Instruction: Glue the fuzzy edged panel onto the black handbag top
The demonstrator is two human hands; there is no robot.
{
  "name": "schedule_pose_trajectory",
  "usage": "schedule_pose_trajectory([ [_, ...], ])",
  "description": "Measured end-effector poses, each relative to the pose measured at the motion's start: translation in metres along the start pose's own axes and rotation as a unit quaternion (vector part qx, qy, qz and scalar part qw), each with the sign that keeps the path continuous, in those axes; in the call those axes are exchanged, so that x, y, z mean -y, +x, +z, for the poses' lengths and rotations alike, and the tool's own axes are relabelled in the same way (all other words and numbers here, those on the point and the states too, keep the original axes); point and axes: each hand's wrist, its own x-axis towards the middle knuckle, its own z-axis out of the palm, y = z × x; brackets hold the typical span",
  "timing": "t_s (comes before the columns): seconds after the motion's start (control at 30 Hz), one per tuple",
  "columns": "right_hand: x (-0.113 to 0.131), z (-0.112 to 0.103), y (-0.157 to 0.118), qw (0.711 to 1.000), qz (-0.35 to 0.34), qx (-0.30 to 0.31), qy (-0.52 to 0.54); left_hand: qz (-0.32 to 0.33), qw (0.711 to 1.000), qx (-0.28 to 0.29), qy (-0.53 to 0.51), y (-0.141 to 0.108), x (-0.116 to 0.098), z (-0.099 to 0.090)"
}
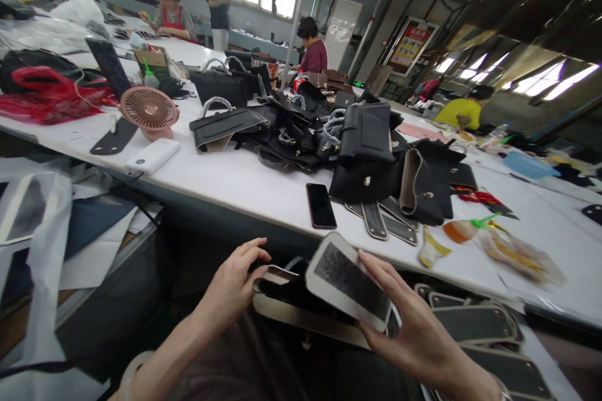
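Observation:
A black bag body with pale beige cut edges (305,313) lies over my lap, its opening facing up. My left hand (237,276) is at its left end, thumb touching the edge, the other fingers curved and apart above it. Over the right part of the opening, my right hand (404,316) grips a flat panel with rounded corners (350,279), beige round the border and black in the middle. The panel is tilted, held between the thumb below and the fingers above. Inside the bag is mostly dark.
The white table (263,194) ahead bears a phone (321,205), a heap of black handbags (367,131), a pink fan (149,109), a white power bank (153,156) and a glue bottle (463,230). Black strap pieces (475,322) lie lower right. Several people work farther back.

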Motion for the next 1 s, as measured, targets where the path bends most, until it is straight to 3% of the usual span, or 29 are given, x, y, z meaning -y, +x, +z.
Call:
schedule_pose_trajectory([
  [0.17, 0.0, -0.002, -0.007, 0.983, -0.03, 0.079, -0.166, -0.111, 0.979, -0.013, -0.171, -0.006, 0.017, 0.0],
  [0.3, 0.007, 0.006, -0.003, 0.976, -0.057, 0.073, -0.197, -0.208, 0.926, -0.023, -0.313, -0.015, 0.025, 0.015],
  [0.37, 0.011, 0.013, 0.002, 0.974, -0.069, 0.099, -0.193, -0.244, 0.899, -0.028, -0.364, -0.02, 0.029, 0.026],
  [0.57, 0.021, 0.027, 0.019, 0.956, -0.085, 0.213, -0.184, -0.306, 0.799, -0.019, -0.518, -0.036, 0.041, 0.059],
  [0.8, 0.014, 0.038, 0.02, 0.945, -0.162, 0.196, -0.205, -0.324, 0.675, -0.016, -0.663, -0.031, 0.028, 0.072],
  [0.87, 0.006, 0.041, 0.014, 0.943, -0.169, 0.194, -0.212, -0.329, 0.656, -0.019, -0.679, -0.028, 0.026, 0.074],
  [1.0, -0.002, 0.045, 0.01, 0.943, -0.147, 0.205, -0.218, -0.345, 0.649, -0.039, -0.677, -0.026, 0.025, 0.079],
])
